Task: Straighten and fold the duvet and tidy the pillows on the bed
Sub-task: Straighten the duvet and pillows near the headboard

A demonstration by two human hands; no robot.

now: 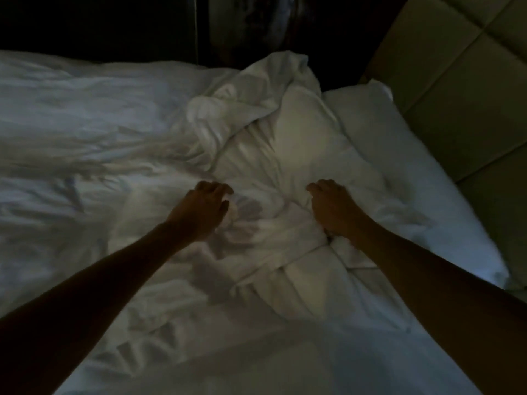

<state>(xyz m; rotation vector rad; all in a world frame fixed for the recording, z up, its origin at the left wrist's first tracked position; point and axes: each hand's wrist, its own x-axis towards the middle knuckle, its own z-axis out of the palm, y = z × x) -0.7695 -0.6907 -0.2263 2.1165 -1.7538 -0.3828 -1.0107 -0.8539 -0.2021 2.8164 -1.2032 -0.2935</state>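
Duvet (85, 124): white, crumpled, covers the left and middle of the frame, with a bunched ridge rising at upper centre. Heavy wrinkles run down to the lower left. The scene is dim and the edges are soft.

Centre pillow (296, 143): white, lies lengthwise from upper centre down to lower centre, partly wrapped by the bunched duvet on its left side. Second pillow (379, 132): white, just to the right of the centre pillow and touching it, running along the right edge of the bed (313, 366).

Left hand (204, 209): mid-frame, left of centre, palm down on the duvet. Its fingers (216, 188) are curled narrow and a bulge of duvet fabric is gathered under the thumb side, so it grips the duvet.

Right hand (332, 209): mid-frame, right of centre, palm down on the centre pillow. Its fingers (319, 186) are curled into the cover and creases pinch together under the heel of the hand, so it holds the pillow fabric.

The two hands are near each other but not touching. Both bare forearms enter from the bottom corners.

Headboard (470, 95): padded, pale panels with seams, upper right, behind the second pillow. The upper left and top centre are dark and nothing there can be made out.
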